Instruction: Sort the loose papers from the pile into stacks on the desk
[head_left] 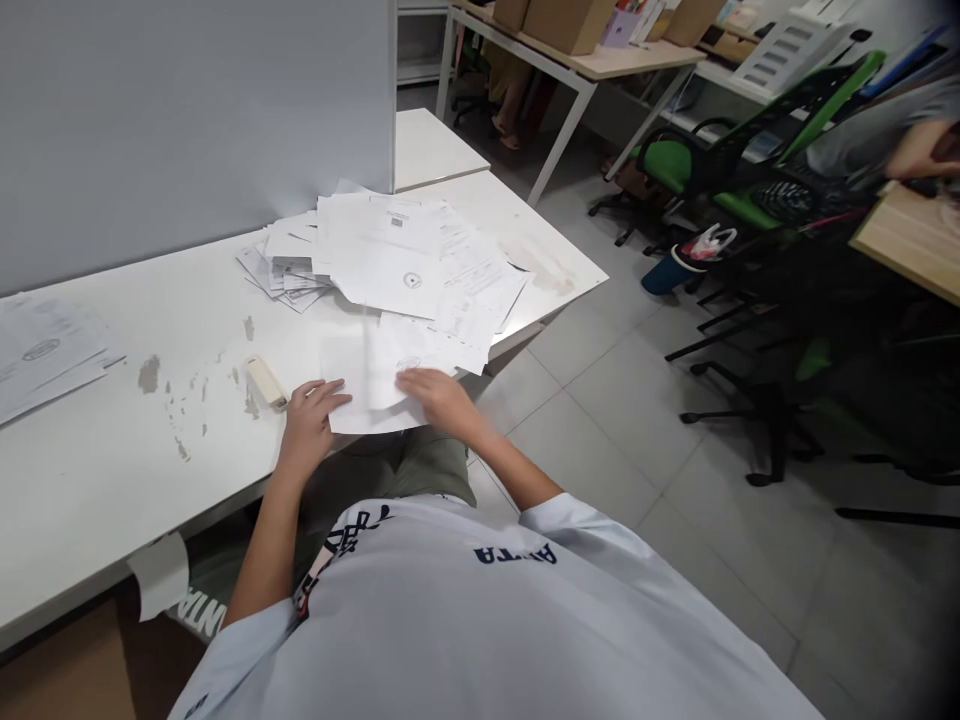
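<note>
Both hands are at a white sheet of paper by the table's front edge, its lower edge bowing out over my lap. My left hand grips its left edge, fingertips on top and thumb hidden. On the right side, my right hand has its fingers pressed together on the sheet, next to a faint round stamp. Beyond lies a loose pile of printed papers, some bearing round stamps. A small cream-coloured oblong object, perhaps a stapler, rests just left of my left hand.
More stamped papers lie at the far left of the white table, whose top has worn grey patches. A grey partition stands behind. To the right are green office chairs, a blue bin and another person's arm.
</note>
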